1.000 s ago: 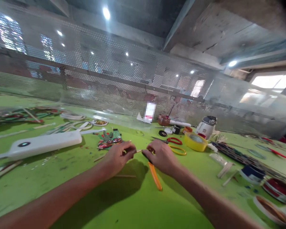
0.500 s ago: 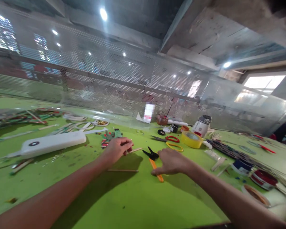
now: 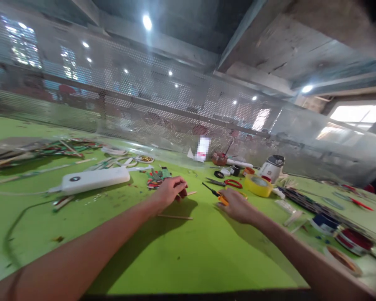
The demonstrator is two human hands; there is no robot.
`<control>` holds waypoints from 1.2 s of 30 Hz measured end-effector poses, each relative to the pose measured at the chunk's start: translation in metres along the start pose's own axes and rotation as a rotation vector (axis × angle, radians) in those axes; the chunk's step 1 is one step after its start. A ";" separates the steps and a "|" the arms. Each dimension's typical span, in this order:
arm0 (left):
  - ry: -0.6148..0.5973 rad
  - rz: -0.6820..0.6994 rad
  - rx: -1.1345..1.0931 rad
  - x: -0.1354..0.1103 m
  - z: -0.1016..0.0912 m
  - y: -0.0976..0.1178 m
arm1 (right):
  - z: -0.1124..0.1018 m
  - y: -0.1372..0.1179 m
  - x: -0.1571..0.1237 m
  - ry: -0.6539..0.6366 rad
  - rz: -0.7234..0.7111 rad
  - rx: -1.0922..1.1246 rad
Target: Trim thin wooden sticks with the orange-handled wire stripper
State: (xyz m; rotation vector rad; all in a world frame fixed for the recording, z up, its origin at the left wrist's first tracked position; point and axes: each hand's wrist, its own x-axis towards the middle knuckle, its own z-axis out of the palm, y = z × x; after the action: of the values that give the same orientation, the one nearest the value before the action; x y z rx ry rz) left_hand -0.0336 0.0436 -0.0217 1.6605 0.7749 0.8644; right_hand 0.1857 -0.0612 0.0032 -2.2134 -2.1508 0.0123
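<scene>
A thin wooden stick [image 3: 191,193] pokes out from the closed fingertips of my left hand [image 3: 173,190]. Under that hand, a second wooden stick [image 3: 177,217] lies on the green table [image 3: 178,255]. My right hand [image 3: 238,205] is wrapped round the orange handles of the cutting pliers [image 3: 213,191], which hide partly behind its fingers. Their black jaws point left toward the held stick, a small gap apart from it. Just behind my left hand sits a small heap of green and red pieces [image 3: 158,176].
A white glue gun [image 3: 95,179] rests at left near painted sticks [image 3: 65,148]. Scissors [image 3: 228,183], a yellow tape roll [image 3: 258,185] and a white jar [image 3: 272,166] stand beyond my right hand. Paint pots [image 3: 354,240] and a brown tape roll [image 3: 343,259] line the right side.
My right hand has turned the cutting pliers, bringing the jaws from spread and pointing away to edge-on, pointing left. The whole view has shifted slightly. My left hand still grips its stick.
</scene>
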 end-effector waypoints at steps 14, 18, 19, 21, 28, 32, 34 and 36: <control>0.071 0.049 0.030 0.006 0.001 -0.013 | 0.012 -0.026 0.023 0.134 -0.159 0.222; 0.065 0.058 0.077 0.005 0.002 -0.012 | 0.011 -0.023 0.018 0.146 -0.174 0.241; 0.058 0.061 0.085 0.005 0.002 -0.011 | 0.011 -0.022 0.017 0.151 -0.174 0.242; 0.038 0.070 0.095 0.003 0.003 -0.007 | 0.011 -0.020 0.016 0.159 -0.175 0.241; -0.021 0.098 0.143 0.001 0.003 -0.003 | 0.012 -0.016 0.013 0.162 -0.183 0.236; -0.016 0.097 0.190 0.002 0.002 -0.005 | 0.012 -0.015 0.013 0.167 -0.178 0.237; -0.014 0.094 0.211 0.001 0.001 -0.004 | 0.013 -0.015 0.012 0.174 -0.177 0.230; -0.009 0.092 0.232 0.000 0.001 -0.002 | 0.014 -0.014 0.012 0.184 -0.175 0.222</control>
State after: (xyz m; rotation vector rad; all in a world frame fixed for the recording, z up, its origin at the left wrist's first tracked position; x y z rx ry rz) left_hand -0.0328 0.0435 -0.0237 1.9160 0.8220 0.8553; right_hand 0.1712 -0.0483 -0.0097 -1.8272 -2.1194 0.0357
